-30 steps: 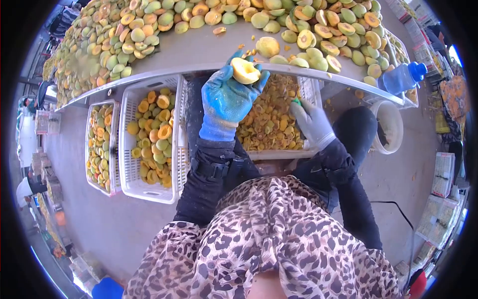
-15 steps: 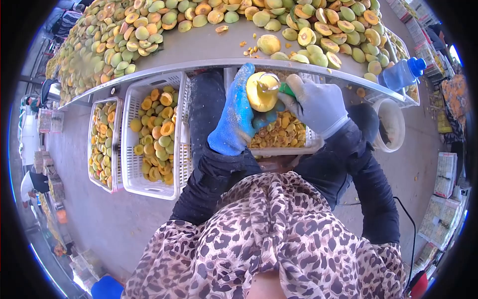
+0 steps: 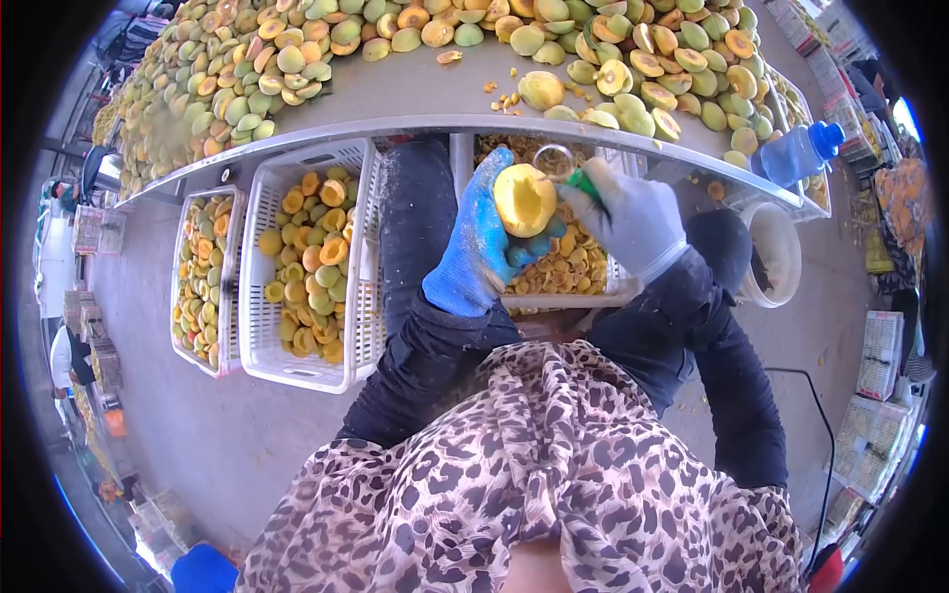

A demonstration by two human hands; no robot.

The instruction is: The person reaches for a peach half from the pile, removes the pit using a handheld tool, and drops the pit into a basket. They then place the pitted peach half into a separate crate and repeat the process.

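Observation:
My left hand point(image 3: 476, 240), in a blue glove, is wrapped round a yellow fruit half point(image 3: 525, 200) whose hollowed face is turned up. Just right of it, my right hand point(image 3: 627, 214) in a grey glove grips the green handle point(image 3: 587, 185) of a tool. The tool's metal ring point(image 3: 554, 160) stands apart from the fruit, near its upper right edge. Beneath both hands, a crate point(image 3: 565, 300) holds yellow and orange fruit scraps.
Fruit halves point(image 3: 405, 40) are heaped on the metal-edged table point(image 3: 376, 94). Two white crates point(image 3: 252, 296) of fruit stand on the left. A blue bottle point(image 3: 791, 155) lies at the table's right edge, above a white bucket point(image 3: 781, 252). A person point(image 3: 69, 356) is at far left.
The tool's ring has come off the fruit and moved up and right with my right hand. The fruit's hollow now shows, and it has shifted slightly down in my left hand.

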